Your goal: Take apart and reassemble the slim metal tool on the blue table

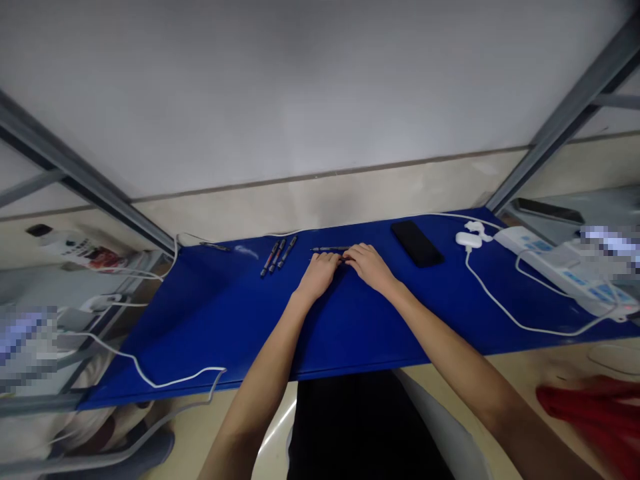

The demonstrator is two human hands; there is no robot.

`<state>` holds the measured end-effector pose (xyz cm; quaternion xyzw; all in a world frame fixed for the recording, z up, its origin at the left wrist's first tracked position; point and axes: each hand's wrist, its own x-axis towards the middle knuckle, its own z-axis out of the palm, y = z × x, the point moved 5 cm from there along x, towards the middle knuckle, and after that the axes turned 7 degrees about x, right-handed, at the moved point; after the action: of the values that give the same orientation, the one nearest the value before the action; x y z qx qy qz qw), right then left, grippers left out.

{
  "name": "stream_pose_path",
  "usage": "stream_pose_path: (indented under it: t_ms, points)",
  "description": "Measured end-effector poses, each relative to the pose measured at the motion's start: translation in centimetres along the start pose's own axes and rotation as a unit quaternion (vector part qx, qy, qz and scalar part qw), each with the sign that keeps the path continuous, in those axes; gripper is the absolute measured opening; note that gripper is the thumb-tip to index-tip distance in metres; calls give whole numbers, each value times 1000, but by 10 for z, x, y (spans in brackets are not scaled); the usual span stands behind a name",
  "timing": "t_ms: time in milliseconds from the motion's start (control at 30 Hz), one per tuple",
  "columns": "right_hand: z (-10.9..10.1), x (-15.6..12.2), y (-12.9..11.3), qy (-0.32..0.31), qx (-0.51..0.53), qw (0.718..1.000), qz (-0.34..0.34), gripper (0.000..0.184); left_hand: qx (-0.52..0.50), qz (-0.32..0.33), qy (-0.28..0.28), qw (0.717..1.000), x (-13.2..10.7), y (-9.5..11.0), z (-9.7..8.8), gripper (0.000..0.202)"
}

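"What's the whole setup?"

"A long blue tabletop (210, 327) against a pale wall (320, 200), with a white power strip (560, 267) toward the right end and a black phone (417, 244) lying nearer the middle."

"And the hands?"

"The left hand (319, 277) and right hand (369, 268) sit close together, nearly touching, toward the far side of the blue top."

"What's right by them?"

"A slim dark rod (327, 249) lies crosswise, its long axis running left to right, with three slim pen-like tools (277, 256) just to its left. Its right end meets the fingers (341, 259) where the hands come together, and most of it extends out past the left hand."

"Are they gripping it?"

"Hard to say from this angle. The fingers curl downward, but I can't tell whether either hand is closed on the rod or just resting against it."
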<state>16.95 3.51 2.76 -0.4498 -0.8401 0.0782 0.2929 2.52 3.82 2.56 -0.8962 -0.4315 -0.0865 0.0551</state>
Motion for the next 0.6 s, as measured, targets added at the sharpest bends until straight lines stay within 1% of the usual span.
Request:
stream_pose_path:
  t_ms: [167,300,367,467,600]
  points:
    - [7,-1,5,-8,1,1000,23,14,-2,2,-11,1000,0,7,8,29]
    - [6,-2,7,-10,3,1000,27,17,-11,-11,-15,1000,1,10,7,29]
    - [6,-2,5,-14,3,1000,18,16,-13,-28,-11,999,2,10,3,30]
    - [9,-3,-2,-25,-4,1000,0,15,-19,-75,-11,997,0,6,-4,41]
    - [15,-3,-8,-27,-14,1000,-8,26,-30,-134,-38,990,-3,0,-6,53]
